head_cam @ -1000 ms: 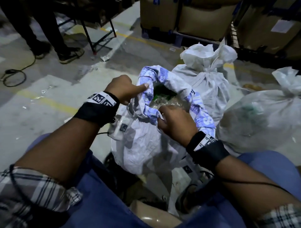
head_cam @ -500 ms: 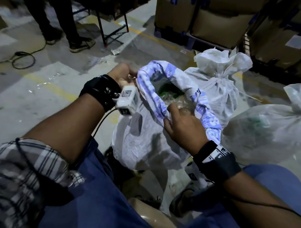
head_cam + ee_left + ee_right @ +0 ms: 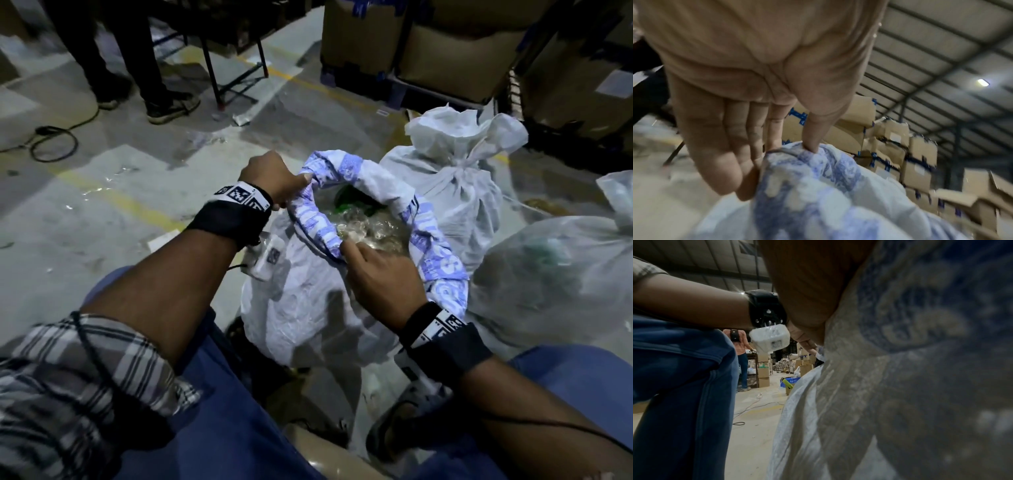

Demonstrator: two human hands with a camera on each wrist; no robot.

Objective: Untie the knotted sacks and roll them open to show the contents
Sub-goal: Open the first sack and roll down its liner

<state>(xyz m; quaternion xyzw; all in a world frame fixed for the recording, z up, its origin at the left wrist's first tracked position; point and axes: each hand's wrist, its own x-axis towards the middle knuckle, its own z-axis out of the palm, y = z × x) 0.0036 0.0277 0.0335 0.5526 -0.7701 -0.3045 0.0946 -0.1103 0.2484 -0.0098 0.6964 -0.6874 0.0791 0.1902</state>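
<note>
A white woven sack (image 3: 301,308) stands on the floor between my knees, its mouth open. Its blue-printed rim (image 3: 435,250) is rolled outward. Clear plastic and something green (image 3: 352,202) show inside. My left hand (image 3: 274,178) pinches the far left of the rim; in the left wrist view the thumb (image 3: 816,129) presses into the blue-white cloth (image 3: 818,186). My right hand (image 3: 376,270) grips the near edge of the rim. The right wrist view is mostly filled by sack cloth (image 3: 900,386). Behind stands a knotted white sack (image 3: 455,178).
A translucent tied bag (image 3: 555,274) lies at the right. Cardboard boxes (image 3: 445,44) are stacked at the back. A person's legs (image 3: 137,68) and a metal stand (image 3: 233,68) are at the upper left, with a cable (image 3: 51,144) on the floor.
My left hand turned and shifted along the far rim, taking a new pinch there. My right hand stayed on the near rim. The mouth has widened and the roll sits lower.
</note>
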